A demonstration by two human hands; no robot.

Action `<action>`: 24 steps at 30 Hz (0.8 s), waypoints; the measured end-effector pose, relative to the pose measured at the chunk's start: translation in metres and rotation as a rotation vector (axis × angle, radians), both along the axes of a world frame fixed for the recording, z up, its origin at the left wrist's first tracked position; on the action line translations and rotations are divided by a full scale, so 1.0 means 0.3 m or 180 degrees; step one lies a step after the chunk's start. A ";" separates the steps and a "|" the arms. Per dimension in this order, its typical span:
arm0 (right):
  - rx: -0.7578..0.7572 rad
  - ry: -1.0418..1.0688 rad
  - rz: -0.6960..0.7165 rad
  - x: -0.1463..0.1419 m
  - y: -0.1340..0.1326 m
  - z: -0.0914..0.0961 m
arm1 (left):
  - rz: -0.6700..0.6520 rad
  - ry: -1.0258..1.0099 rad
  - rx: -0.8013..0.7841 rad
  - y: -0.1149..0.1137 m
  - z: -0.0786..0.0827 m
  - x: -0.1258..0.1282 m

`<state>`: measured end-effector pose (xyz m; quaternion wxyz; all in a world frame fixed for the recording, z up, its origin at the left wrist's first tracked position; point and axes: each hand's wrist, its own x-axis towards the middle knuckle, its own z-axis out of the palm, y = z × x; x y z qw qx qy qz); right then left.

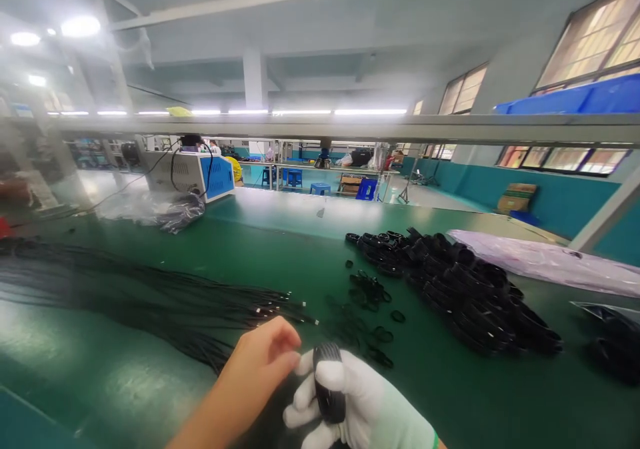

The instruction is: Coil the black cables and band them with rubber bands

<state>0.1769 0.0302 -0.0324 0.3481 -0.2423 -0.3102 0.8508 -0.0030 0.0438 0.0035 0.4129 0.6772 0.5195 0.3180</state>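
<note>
My right hand (367, 395), in a white glove, grips a coiled black cable (330, 399) whose parallel turns show at its top. My bare left hand (263, 355) is just left of it, fingers curled and thumb close to the gloved fingertips; whatever may be between them is hidden. Left of my hands, a long bundle of straight black cables (165, 295) lies across the green table (280, 255), with small pale tips at its near end. Beyond my right hand are small loose black rings (370, 289). A large heap of coiled black cables (460, 289) lies to the right.
A blue and white machine (215, 175) stands at the back left, with a clear plastic bag (183, 212) before it. A pinkish plastic sheet (545, 262) lies at the right. A metal rail (320, 127) crosses above the table, with a blue bin (575, 95) on it.
</note>
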 end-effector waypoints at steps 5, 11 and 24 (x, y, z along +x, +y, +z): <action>0.0387 -0.0523 0.0157 -0.020 0.011 0.004 | -0.0272 0.0231 0.0057 0.020 -0.034 0.050; 0.0688 -0.0953 0.0186 -0.003 0.030 0.004 | -0.0255 0.0581 0.0312 0.043 -0.029 0.070; 0.0039 -0.0633 -0.1237 0.164 0.075 0.080 | -0.1250 0.1448 0.0630 0.043 -0.098 0.162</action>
